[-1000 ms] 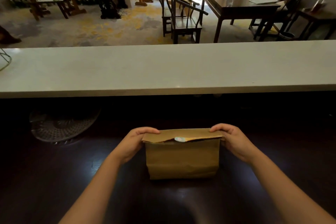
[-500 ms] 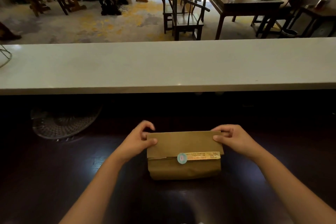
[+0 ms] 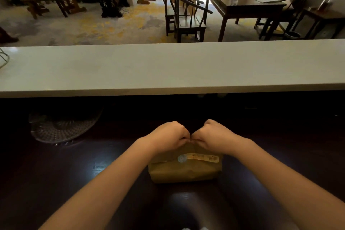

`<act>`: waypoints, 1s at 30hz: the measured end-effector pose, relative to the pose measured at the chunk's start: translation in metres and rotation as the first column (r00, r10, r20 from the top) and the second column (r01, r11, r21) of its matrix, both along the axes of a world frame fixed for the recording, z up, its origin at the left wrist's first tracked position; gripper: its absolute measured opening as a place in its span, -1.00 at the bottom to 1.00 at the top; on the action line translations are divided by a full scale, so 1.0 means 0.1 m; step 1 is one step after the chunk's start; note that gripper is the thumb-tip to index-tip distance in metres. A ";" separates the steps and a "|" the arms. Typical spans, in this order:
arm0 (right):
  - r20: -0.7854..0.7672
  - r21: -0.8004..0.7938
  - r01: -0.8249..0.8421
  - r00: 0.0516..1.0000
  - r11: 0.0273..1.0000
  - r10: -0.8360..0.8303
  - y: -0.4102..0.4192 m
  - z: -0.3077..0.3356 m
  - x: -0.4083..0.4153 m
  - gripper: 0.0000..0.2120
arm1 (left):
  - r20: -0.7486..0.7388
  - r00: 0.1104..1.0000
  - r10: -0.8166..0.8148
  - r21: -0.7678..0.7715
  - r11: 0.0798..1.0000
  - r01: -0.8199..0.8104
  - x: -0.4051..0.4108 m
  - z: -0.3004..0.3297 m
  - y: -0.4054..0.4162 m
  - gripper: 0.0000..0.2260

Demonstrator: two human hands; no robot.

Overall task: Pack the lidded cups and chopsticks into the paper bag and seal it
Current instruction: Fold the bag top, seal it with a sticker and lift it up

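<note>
Both hands, left hand (image 3: 169, 135) and right hand (image 3: 212, 135), meet pinching the paper bag's (image 3: 184, 172) folded top at lower centre (pressing the seal).

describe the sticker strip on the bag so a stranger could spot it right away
Below the long pale counter, a brown paper bag sits on the dark table. On its folded flap lies the sticker strip, pale yellow with a round bluish end, the only printed patch there.

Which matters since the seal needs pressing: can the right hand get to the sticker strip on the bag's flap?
Probably yes: the right hand rests on the paper bag just above the sticker strip, which lies uncovered.
</note>
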State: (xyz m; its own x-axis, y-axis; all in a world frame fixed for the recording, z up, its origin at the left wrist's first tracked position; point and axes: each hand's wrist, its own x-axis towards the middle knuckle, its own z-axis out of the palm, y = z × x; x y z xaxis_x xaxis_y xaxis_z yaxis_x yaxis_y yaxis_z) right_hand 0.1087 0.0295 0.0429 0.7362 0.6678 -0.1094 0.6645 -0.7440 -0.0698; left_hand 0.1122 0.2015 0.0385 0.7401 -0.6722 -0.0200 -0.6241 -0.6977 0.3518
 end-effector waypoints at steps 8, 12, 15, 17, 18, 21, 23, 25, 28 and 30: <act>-0.022 -0.057 -0.061 0.998 0.997 0.060 -0.13 0.03 -0.01 -0.69 | -0.055 0.998 0.016 0.013 1.000 -0.015 -0.06 -0.05 0.33 -0.82; -0.055 0.018 -0.052 0.997 0.998 0.053 -0.26 0.01 -0.03 -0.69 | -0.096 0.994 0.057 0.004 0.998 -0.056 -0.12 -0.07 0.53 -0.82; -0.099 0.060 -0.012 0.995 0.998 0.018 -0.38 0.04 0.00 -0.71 | -0.101 0.991 0.084 -0.032 0.996 -0.088 -0.14 -0.09 0.54 -0.84; -0.140 0.080 0.037 0.990 0.996 -0.026 -0.50 0.03 0.00 -0.73 | -0.118 0.987 0.106 -0.030 0.993 -0.110 -0.14 -0.09 0.56 -0.84; -0.164 0.100 0.064 0.985 0.993 -0.047 -0.56 0.02 0.00 -0.74 | -0.121 0.986 0.115 -0.021 0.993 -0.118 -0.13 -0.09 0.59 -0.84; -0.228 0.171 0.143 0.968 0.975 -0.101 -0.66 -0.04 -0.04 -0.75 | -0.120 0.984 0.134 -0.004 0.991 -0.136 -0.12 -0.09 0.68 -0.85; -0.258 0.221 0.179 0.959 0.959 -0.119 -0.70 -0.06 -0.05 -0.80 | -0.131 0.979 0.156 -0.014 0.987 -0.159 -0.15 -0.10 0.72 -0.85; -0.300 0.297 0.231 0.944 0.926 -0.139 -0.77 -0.08 -0.03 -0.88 | -0.155 0.966 0.207 -0.047 0.975 -0.216 -0.18 -0.14 0.75 -0.87; -0.399 0.404 0.418 0.881 0.814 -0.254 -0.84 -0.18 -0.05 -0.93 | -0.281 0.897 0.342 -0.223 0.886 -0.408 -0.21 -0.26 0.76 -0.95; -0.473 0.503 0.579 0.806 0.642 -0.356 -0.81 -0.34 -0.10 -0.88 | -0.438 0.814 0.382 -0.322 0.778 -0.539 -0.26 -0.37 0.72 -0.94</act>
State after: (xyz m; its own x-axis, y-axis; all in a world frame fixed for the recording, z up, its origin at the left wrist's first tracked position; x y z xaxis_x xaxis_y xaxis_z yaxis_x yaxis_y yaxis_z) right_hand 0.0989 -0.0519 0.0092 0.9662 0.2409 -0.0914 0.0965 -0.6671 -0.7387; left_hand 0.0859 0.2739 0.0020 0.9601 -0.2505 -0.1241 -0.0557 -0.6063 0.7932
